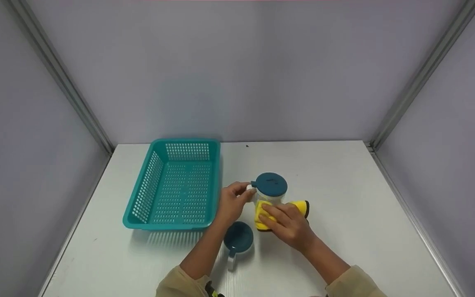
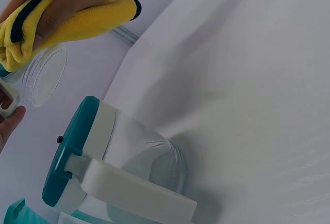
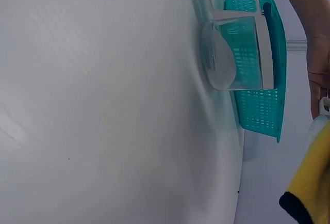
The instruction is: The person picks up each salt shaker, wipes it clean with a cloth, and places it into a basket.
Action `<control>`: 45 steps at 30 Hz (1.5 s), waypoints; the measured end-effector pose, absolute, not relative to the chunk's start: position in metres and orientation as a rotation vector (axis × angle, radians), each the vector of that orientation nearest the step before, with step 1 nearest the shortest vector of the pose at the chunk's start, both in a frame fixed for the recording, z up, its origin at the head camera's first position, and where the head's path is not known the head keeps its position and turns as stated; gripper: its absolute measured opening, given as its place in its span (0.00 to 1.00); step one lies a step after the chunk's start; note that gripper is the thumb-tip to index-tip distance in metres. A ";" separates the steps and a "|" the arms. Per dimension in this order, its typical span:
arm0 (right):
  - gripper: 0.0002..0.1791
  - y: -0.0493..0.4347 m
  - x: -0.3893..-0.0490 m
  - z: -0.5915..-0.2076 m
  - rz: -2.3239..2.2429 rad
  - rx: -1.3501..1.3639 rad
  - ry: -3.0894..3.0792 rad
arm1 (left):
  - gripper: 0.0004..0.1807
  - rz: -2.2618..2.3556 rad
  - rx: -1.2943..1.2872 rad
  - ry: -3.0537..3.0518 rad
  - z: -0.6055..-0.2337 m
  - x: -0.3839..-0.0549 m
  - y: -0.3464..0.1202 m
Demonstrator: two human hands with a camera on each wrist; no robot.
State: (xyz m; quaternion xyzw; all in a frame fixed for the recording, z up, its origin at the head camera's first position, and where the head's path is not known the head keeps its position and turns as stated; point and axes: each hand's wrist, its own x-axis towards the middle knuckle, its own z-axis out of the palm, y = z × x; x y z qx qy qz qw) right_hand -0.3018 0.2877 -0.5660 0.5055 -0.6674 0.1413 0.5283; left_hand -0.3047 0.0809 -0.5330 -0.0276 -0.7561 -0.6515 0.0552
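Left fingers point(image 1: 243, 196) pinch the jar's point(image 1: 271, 185) handle point(image 1: 250, 188); right fingers point(image 1: 274, 212) press cloth point(image 1: 259, 222) against it.

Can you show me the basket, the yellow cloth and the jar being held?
Basket point(image 1: 184, 192): head view, on its bare floor.
Cloth point(image 2: 98, 24): left wrist view, on its yellow fabric.
Jar point(image 1: 271, 185): head view, on its blue lid.

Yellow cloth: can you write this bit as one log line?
left hand: grips handle of lidded jar; right hand: holds yellow cloth against that jar; second lidded jar: upright on table; teal basket: left of both jars
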 end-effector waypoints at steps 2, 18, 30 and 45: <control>0.11 0.288 -0.300 -0.570 0.338 1.203 -1.611 | 0.15 -1.971 -0.066 -2.298 -0.532 -0.304 0.082; 0.10 0.290 -0.297 -0.581 0.408 1.120 -1.639 | 0.18 -1.934 0.060 -2.314 -0.531 -0.302 0.084; 0.11 0.296 -0.296 -0.585 0.502 0.959 -1.670 | 0.13 -1.940 0.075 -2.283 -0.531 -0.301 0.084; 0.13 0.292 -0.296 -0.583 0.641 0.757 -1.688 | 0.12 -1.944 0.103 -2.236 -0.535 -0.297 0.088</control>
